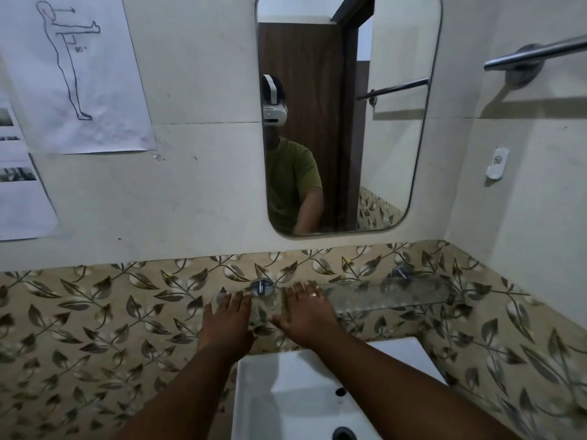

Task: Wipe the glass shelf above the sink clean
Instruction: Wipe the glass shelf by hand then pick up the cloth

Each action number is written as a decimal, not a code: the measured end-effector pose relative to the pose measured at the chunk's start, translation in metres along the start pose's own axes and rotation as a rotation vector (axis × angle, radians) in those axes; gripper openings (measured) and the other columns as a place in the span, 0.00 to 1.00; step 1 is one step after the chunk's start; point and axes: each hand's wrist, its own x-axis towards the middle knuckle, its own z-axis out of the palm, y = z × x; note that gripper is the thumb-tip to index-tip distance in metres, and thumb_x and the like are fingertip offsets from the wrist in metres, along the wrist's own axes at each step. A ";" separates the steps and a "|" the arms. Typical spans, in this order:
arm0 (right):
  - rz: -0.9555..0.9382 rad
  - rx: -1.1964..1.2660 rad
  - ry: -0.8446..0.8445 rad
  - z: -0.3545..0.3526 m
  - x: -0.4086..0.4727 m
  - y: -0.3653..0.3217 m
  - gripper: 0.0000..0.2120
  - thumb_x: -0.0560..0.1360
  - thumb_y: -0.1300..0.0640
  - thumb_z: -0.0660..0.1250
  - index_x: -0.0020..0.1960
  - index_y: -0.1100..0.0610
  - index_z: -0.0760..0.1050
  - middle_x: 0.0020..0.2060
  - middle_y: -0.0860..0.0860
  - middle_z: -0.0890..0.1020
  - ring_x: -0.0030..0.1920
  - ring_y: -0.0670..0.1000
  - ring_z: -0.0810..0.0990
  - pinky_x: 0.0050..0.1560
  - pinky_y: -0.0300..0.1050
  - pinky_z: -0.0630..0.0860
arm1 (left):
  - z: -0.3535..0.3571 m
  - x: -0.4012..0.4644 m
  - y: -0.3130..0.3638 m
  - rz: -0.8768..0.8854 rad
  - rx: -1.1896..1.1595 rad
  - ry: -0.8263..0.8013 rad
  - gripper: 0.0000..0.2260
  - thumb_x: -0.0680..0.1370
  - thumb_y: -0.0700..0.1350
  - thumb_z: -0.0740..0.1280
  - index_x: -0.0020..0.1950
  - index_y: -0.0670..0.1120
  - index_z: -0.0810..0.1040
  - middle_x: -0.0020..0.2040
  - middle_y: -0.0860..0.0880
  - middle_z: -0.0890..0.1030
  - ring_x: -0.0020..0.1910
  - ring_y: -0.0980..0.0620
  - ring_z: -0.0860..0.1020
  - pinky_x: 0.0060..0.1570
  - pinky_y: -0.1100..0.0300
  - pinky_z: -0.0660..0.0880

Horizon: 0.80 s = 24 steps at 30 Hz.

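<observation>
hands: left (pixel 227 323), right (pixel 306 315) flat, empty | on glass shelf (pixel 390 295)

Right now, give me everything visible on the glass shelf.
The glass shelf is a clear, narrow pane, level, fixed to the leaf-patterned tile by two metal brackets, under the mirror and above the sink. Its surface looks smudged. The left hand and right hand lie flat at its left end, cloth not seen.
</observation>
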 end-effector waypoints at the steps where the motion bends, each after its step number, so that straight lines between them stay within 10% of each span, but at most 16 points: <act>1: 0.015 0.006 -0.013 -0.002 0.004 -0.003 0.50 0.72 0.22 0.38 0.81 0.55 0.53 0.80 0.60 0.56 0.80 0.62 0.52 0.79 0.61 0.46 | 0.001 0.000 0.001 -0.003 -0.001 0.008 0.39 0.76 0.59 0.63 0.80 0.50 0.48 0.81 0.48 0.52 0.79 0.45 0.48 0.74 0.36 0.50; 7: -0.040 0.005 0.004 0.005 0.015 -0.009 0.44 0.71 0.21 0.37 0.80 0.43 0.55 0.80 0.59 0.57 0.79 0.64 0.54 0.77 0.66 0.44 | 0.003 0.002 0.001 0.002 -0.001 0.024 0.39 0.76 0.60 0.63 0.80 0.50 0.48 0.81 0.48 0.53 0.79 0.45 0.49 0.74 0.36 0.51; 24: -0.001 -0.011 0.003 -0.001 -0.004 0.030 0.52 0.69 0.23 0.30 0.81 0.53 0.54 0.80 0.58 0.57 0.80 0.63 0.53 0.79 0.61 0.48 | 0.007 0.004 -0.001 0.010 0.003 0.017 0.39 0.76 0.60 0.62 0.80 0.51 0.46 0.81 0.49 0.51 0.79 0.45 0.48 0.74 0.35 0.51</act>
